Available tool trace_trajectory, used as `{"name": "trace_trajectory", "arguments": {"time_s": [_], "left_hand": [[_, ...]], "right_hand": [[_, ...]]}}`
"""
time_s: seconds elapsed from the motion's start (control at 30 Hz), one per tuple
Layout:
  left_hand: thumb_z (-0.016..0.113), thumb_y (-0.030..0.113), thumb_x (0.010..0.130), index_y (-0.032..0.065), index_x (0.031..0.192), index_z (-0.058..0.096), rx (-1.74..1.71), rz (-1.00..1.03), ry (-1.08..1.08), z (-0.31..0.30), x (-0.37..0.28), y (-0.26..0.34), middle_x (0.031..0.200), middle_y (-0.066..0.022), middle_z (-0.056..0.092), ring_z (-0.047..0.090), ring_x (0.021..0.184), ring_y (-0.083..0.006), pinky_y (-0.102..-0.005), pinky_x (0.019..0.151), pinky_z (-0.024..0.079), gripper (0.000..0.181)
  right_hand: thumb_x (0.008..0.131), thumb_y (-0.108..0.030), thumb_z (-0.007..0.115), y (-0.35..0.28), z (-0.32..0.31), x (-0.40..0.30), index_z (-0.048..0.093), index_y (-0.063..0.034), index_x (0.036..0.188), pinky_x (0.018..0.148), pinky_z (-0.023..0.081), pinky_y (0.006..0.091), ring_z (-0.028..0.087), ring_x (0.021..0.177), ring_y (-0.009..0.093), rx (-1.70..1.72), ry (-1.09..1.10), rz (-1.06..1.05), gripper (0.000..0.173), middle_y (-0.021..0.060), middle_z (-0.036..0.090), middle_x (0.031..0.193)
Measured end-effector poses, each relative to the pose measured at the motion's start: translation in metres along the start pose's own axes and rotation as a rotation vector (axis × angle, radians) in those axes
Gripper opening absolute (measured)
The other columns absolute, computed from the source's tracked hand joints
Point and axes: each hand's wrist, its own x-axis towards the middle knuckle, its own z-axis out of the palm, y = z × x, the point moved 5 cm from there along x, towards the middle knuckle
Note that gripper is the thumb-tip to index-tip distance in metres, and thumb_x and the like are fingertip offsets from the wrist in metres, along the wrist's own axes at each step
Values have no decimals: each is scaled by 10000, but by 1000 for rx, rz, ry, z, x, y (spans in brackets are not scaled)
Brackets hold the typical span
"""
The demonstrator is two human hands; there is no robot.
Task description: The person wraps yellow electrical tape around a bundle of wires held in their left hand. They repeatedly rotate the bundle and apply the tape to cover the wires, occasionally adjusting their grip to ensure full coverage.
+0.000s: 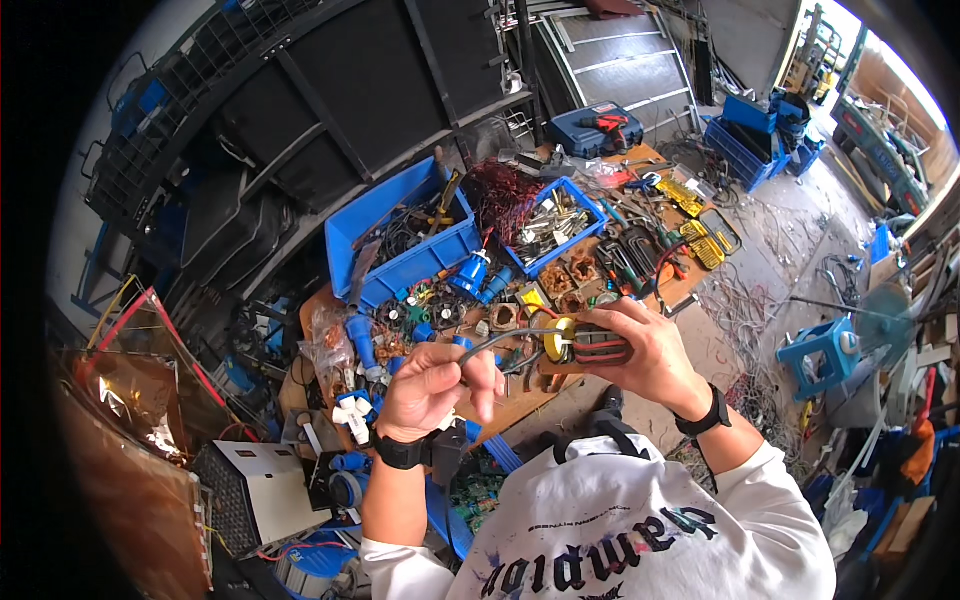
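Note:
My right hand grips a small electrical part over the near side of the workbench. A yellow ring sits at that part's left end, and reddish wires run along its body. Dark grey cable extends leftward from the ring in a loop. My left hand pinches the cable's left end between thumb and fingers. Behind the part, a yellow-topped component and copper-wound cores lie on the wooden bench top.
A large blue crate holds tools and cables. Metal pieces fill a smaller blue bin. Hex keys, a yellow bit set and a red drill lie farther right. Loose wires litter the floor; a blue fan stands there.

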Motion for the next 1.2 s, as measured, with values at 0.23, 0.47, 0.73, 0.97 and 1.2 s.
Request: {"name": "trace_trajectory", "arguments": {"time_s": [0.23, 0.47, 0.73, 0.97, 1.2], "left_hand": [[503, 351, 1135, 8, 930, 713, 367, -328, 287, -11, 0, -7, 609, -14, 567, 531, 561, -107, -296, 595, 490, 452], [617, 241, 1086, -41, 1200, 688, 87, -180, 43, -9, -19, -2, 887, -120, 750, 722, 767, -157, -214, 570, 463, 313], [604, 294, 1093, 56, 862, 635, -24, -163, -84, 10, -21, 3, 643, 7, 522, 492, 593, -117, -302, 669, 449, 333], [503, 274, 1144, 20, 1144, 711, 428, -330, 260, 0, -18, 1, 598, 78, 396, 395, 568, -52, -267, 641, 466, 329], [561, 197, 1108, 3, 1271, 691, 93, -103, 235, -20, -40, -7, 906, -53, 732, 645, 668, -118, -249, 623, 479, 285]], "right_hand": [[713, -287, 924, 1, 6, 0, 711, -204, 1289, 786, 554, 402, 689, 925, 267, -57, -1, -43, 620, 36, 666, 1000], [716, -308, 926, 1, 1, 0, 714, -196, 1284, 790, 560, 405, 687, 914, 272, -25, -5, 18, 616, 36, 665, 998], [718, -350, 932, 4, 3, -1, 720, -189, 1265, 784, 569, 408, 691, 903, 288, -66, 15, 10, 608, 43, 666, 999], [701, -337, 932, 4, 6, -1, 719, -186, 1263, 771, 559, 413, 687, 894, 284, -83, -6, 8, 620, 41, 660, 988], [692, -310, 939, 12, 5, -7, 717, -181, 1266, 764, 558, 405, 688, 906, 282, -42, -10, 74, 628, 45, 660, 977]]}}
